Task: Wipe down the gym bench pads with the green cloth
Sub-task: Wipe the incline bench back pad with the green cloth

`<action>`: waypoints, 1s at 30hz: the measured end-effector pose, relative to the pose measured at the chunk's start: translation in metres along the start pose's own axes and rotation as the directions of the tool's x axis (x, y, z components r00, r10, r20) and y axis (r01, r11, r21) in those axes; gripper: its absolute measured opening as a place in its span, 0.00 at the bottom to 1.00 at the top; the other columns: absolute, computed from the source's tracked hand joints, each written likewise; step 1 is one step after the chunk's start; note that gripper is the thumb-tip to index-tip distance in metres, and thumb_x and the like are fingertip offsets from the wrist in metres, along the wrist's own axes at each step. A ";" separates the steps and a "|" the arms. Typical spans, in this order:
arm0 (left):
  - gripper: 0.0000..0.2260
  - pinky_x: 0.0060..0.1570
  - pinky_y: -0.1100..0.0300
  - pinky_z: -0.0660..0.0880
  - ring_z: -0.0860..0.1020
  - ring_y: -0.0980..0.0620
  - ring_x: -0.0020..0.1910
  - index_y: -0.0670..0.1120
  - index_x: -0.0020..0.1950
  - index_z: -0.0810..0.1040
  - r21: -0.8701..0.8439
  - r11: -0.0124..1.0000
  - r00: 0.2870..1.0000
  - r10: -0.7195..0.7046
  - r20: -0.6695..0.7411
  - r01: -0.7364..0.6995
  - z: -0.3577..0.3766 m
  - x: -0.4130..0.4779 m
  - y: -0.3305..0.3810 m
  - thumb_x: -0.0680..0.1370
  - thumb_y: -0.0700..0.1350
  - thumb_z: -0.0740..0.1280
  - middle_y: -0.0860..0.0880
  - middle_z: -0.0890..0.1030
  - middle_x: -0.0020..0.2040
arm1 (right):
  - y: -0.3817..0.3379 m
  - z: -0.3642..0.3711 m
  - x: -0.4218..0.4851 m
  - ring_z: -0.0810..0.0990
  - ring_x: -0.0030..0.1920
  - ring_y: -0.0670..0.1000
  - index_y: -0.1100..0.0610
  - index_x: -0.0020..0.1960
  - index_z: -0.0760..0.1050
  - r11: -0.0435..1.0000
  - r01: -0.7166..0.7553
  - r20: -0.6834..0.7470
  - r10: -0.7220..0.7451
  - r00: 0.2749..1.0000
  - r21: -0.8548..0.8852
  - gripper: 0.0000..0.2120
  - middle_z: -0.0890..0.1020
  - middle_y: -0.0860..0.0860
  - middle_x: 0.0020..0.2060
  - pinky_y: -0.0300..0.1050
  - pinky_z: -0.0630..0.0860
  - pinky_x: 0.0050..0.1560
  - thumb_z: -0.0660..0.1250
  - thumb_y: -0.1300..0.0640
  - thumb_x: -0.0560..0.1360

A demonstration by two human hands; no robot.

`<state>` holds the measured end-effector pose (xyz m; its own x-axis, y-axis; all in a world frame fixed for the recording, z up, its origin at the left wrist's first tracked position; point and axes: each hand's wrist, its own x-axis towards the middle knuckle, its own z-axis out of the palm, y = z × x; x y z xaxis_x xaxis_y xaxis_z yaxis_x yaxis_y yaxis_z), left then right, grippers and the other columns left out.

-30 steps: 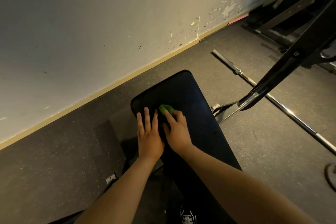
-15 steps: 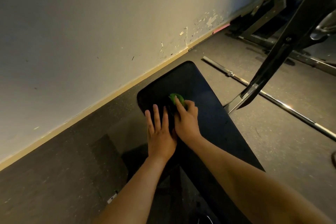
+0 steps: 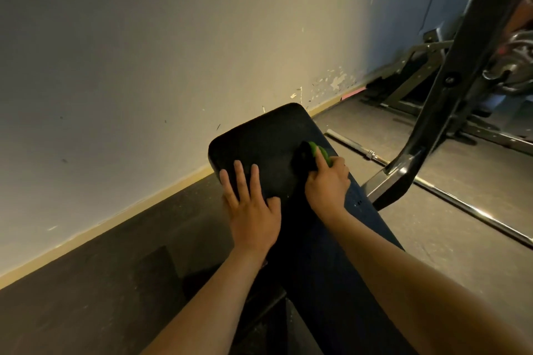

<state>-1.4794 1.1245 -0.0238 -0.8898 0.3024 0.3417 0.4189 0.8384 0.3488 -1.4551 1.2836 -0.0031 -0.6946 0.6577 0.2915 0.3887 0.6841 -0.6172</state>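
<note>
The head view looks down along a dark bench pad (image 3: 259, 138) that runs away from the person toward a pale wall (image 3: 144, 66). Its rounded far end lies close to the skirting.

The left hand (image 3: 253, 210) lies flat on the pad near its left edge. Its fingers are straight and spread and grasp nothing; it seems to steady the pad. The right hand (image 3: 327, 181) is clenched around the green cloth (image 3: 321, 153), bunched small so that only a strip of green shows beyond the fingers. The cloth sits on the pad's top surface, close to the right edge and a little short of the far end.

To the right, a black metal frame (image 3: 450, 81) slants up from the rubber floor (image 3: 86, 282). A steel bar (image 3: 461, 204) lies on the floor behind it, well apart from the hands.

The step in hand looks like wiping the far end of the pad. The top left corner beyond the left hand's fingertips and the long stretch under the forearms probably remain to be covered. The next move likely calls for sweeping the cloth across toward the left corner with steady downward pressure. It should then be drawn back along the pad, and the left hand would have to lift out of its path.
</note>
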 end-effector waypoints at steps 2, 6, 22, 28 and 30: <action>0.33 0.76 0.39 0.41 0.30 0.41 0.78 0.49 0.83 0.47 0.030 1.000 1.000 0.005 -0.027 -0.004 0.003 0.000 -0.002 0.80 0.54 0.56 0.45 0.38 0.82 | -0.010 0.011 -0.008 0.66 0.61 0.56 0.45 0.78 0.59 0.980 0.199 0.017 -0.199 0.980 -0.003 0.28 0.67 0.56 0.63 0.52 0.63 0.60 0.58 0.57 0.80; 0.29 0.77 0.36 0.43 0.47 0.41 0.81 0.47 0.80 0.60 0.132 0.989 0.985 0.092 -0.149 -0.072 0.005 0.005 0.002 0.79 0.54 0.52 0.43 0.53 0.82 | -0.017 0.029 -0.011 0.68 0.60 0.55 0.44 0.78 0.60 0.874 0.483 0.009 -0.483 0.875 -0.058 0.28 0.69 0.54 0.62 0.52 0.64 0.57 0.58 0.55 0.79; 0.23 0.74 0.39 0.47 0.48 0.48 0.80 0.59 0.79 0.60 0.195 0.970 0.955 0.187 -0.232 -0.143 0.025 -0.002 0.000 0.82 0.55 0.50 0.49 0.52 0.82 | 0.033 0.026 0.002 0.69 0.71 0.56 0.43 0.78 0.61 0.935 0.287 -0.152 -0.259 0.954 0.207 0.33 0.69 0.54 0.73 0.54 0.71 0.69 0.57 0.65 0.76; 0.23 0.77 0.42 0.47 0.50 0.50 0.81 0.53 0.79 0.62 0.109 0.984 0.943 0.164 -0.290 -0.137 0.039 -0.029 0.008 0.83 0.53 0.52 0.50 0.55 0.82 | 0.021 0.033 -0.026 0.73 0.66 0.51 0.46 0.72 0.65 0.781 0.545 -0.082 -0.549 0.832 0.304 0.29 0.74 0.48 0.67 0.50 0.76 0.61 0.57 0.67 0.75; 0.25 0.77 0.41 0.46 0.49 0.50 0.81 0.54 0.79 0.61 0.091 0.985 0.944 0.164 -0.284 -0.144 0.040 -0.028 0.005 0.82 0.54 0.50 0.51 0.54 0.82 | 0.033 0.025 -0.018 0.74 0.61 0.48 0.45 0.69 0.67 0.818 0.517 -0.115 -0.505 0.855 0.251 0.27 0.73 0.46 0.63 0.45 0.76 0.56 0.57 0.68 0.76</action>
<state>-1.4595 1.1382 -0.0662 -0.7201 0.2945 0.6283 0.5245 0.8238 0.2150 -1.4453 1.2863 -0.0467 -0.7206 0.2533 0.6454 -0.1931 0.8207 -0.5377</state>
